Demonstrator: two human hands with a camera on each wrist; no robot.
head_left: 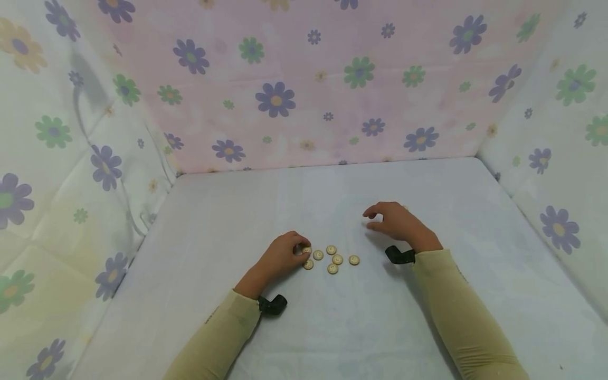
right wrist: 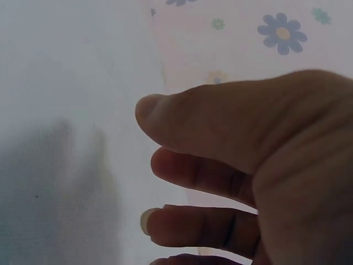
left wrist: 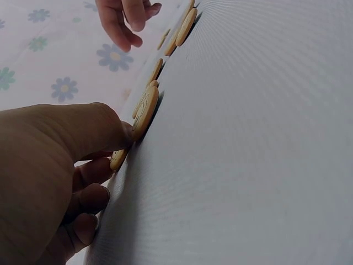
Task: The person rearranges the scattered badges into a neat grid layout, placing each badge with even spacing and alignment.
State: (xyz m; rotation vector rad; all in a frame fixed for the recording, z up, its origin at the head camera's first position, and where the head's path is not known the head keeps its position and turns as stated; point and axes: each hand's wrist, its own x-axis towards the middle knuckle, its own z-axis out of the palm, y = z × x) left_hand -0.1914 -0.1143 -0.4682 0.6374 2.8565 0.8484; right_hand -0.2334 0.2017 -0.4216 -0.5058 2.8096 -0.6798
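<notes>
Several round, pale wooden buttons [head_left: 337, 259] lie in a loose group on the white table. My left hand [head_left: 283, 254] is at the group's left edge, thumb and fingers curled about one wooden button [left wrist: 118, 159]. Its thumb tip overlaps another button [left wrist: 145, 112] in the left wrist view. My right hand [head_left: 396, 220] hovers to the right of and beyond the group, fingers loosely bent and thumb apart from them. Nothing is between its fingers [right wrist: 193, 226] in the right wrist view. A small pale edge [head_left: 405, 207] shows behind its back, mostly hidden.
A white cloth covers the table [head_left: 228, 206]. Flower-printed curtains rise at the back [head_left: 304, 68] and on both sides. Each wrist carries a black camera mount [head_left: 273, 305]. A tiny dark speck [head_left: 561, 367] is on the table at the near right.
</notes>
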